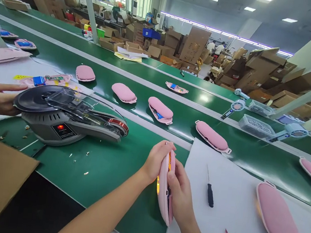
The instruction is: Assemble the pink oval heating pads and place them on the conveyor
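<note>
We hold a pink case [163, 201] in both hands, over the edge of the green table [110, 171], near us and just left of the white sheet [233, 222]. Our left hand [154, 161] is curled and pinches the far end of the case. Our right hand [182, 188] is wrapped on its right side, with the thumb pressing on it. The case stands tilted up on its edge, with a gap between its two halves and orange light in it.

On the sheet, to our right, lie a black screwdriver [209, 195] and a big pink shell [281, 220]. To our left sits a grey machine [67, 125] with a red light, and another person's hand [0, 100] touches its left side. Tiny shiny bits [86, 173] lie near the machine.
</note>
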`<control>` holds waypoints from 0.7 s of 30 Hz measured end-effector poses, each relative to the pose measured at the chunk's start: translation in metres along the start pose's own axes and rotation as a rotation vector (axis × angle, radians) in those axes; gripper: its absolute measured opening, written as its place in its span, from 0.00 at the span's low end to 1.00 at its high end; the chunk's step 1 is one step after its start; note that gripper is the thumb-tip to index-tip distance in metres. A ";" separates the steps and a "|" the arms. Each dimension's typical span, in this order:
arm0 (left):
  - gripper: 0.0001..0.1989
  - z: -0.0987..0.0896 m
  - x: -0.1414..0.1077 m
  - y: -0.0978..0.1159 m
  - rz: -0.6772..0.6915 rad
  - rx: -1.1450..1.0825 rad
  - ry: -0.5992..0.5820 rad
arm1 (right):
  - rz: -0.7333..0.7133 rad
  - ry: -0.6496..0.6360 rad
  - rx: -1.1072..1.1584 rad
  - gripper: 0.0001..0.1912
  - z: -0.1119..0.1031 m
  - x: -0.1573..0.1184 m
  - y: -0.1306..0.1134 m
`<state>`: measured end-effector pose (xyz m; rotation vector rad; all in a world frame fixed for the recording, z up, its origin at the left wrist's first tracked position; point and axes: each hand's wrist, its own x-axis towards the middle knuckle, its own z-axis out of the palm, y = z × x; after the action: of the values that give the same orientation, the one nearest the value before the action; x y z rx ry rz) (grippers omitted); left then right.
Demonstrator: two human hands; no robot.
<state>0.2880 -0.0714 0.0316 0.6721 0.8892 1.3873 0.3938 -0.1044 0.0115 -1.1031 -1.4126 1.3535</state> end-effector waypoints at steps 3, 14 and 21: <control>0.22 0.001 0.000 -0.003 0.005 -0.013 0.041 | -0.059 -0.014 -0.036 0.29 0.002 -0.002 0.003; 0.26 -0.001 -0.030 0.004 -0.005 -0.030 -0.300 | -0.050 0.405 -0.040 0.23 0.008 0.002 -0.015; 0.30 -0.001 -0.055 0.015 0.056 -0.140 -0.122 | -0.077 0.115 -0.050 0.25 0.020 0.009 -0.058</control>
<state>0.2807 -0.1250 0.0508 0.6709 0.6750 1.4287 0.3701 -0.1010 0.0685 -1.1295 -1.3970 1.1881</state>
